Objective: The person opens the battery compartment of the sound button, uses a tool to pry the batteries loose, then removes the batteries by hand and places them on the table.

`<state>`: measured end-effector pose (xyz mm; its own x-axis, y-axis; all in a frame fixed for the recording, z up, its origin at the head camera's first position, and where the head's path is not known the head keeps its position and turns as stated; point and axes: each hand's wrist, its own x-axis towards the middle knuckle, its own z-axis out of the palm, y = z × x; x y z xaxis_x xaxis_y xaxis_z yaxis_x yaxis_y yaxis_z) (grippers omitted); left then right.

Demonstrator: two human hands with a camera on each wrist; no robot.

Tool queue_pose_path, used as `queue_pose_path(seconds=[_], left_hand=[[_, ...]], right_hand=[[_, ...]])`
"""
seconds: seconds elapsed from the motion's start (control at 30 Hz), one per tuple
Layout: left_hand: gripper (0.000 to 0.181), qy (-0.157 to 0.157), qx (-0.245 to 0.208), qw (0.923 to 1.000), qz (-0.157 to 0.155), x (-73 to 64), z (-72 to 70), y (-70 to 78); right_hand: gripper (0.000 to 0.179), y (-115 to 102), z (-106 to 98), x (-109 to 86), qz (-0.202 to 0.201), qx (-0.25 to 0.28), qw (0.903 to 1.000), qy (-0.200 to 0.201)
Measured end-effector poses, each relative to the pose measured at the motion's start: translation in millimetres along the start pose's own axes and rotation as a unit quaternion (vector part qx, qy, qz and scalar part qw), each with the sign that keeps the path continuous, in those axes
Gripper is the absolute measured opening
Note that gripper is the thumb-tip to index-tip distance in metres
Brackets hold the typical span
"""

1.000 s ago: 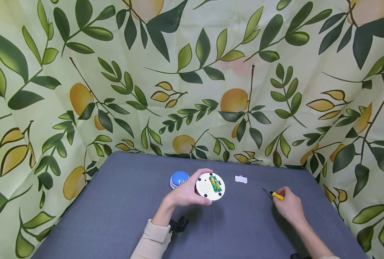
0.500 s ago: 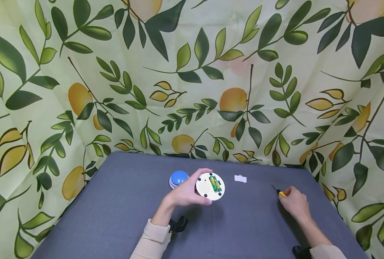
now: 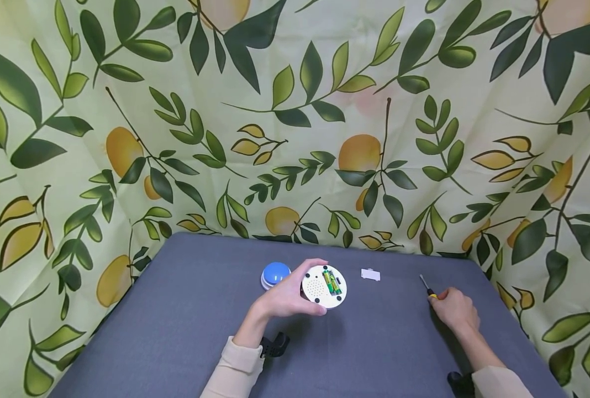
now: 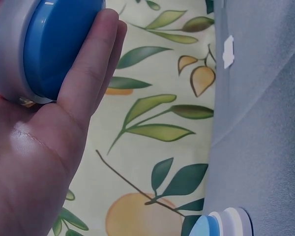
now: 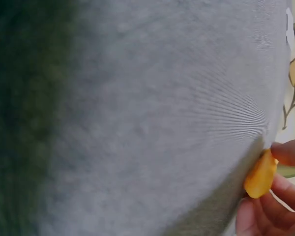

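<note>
My left hand (image 3: 286, 294) grips a round push-button (image 3: 315, 286) by its rim, between thumb and fingers. Its white underside faces me in the head view, with green batteries (image 3: 332, 282) in an uncovered compartment. The left wrist view shows its blue dome (image 4: 61, 46). Over the right side of the table, my right hand (image 3: 456, 310) pinches a screwdriver (image 3: 426, 283), its metal shaft pointing away from me. The yellow handle (image 5: 261, 176) shows between the fingertips in the right wrist view. A small white battery cover (image 3: 370, 275) lies between the hands, farther back.
A second push-button (image 3: 276, 273) with a blue dome stands on the table just behind my left hand. The grey tabletop (image 3: 185, 320) ends at a leaf-patterned cloth (image 3: 315, 188) along the back and sides.
My right hand has shifted right with the screwdriver, whose shaft has turned to point more away from me. My left hand and its push-button stay almost in place.
</note>
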<state>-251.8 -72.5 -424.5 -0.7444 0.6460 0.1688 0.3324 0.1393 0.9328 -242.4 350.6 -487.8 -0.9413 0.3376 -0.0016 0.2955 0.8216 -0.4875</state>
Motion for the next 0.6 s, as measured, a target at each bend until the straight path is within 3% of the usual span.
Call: queue_pose_path(seconds=[0.2, 0.6], left_hand=[[0.087, 0.002, 0.002, 1.0000, 0.000, -0.4, 0.3, -0.5], [0.089, 0.000, -0.006, 1.0000, 0.000, 0.3, 0.6, -0.6]], right_hand=[[0.031, -6, -7, -3.6, -0.008, 0.005, 1.0000, 0.002], [0.038, -47, -20, -28.4, -0.033, 0.092, 0.9920, 0.080]])
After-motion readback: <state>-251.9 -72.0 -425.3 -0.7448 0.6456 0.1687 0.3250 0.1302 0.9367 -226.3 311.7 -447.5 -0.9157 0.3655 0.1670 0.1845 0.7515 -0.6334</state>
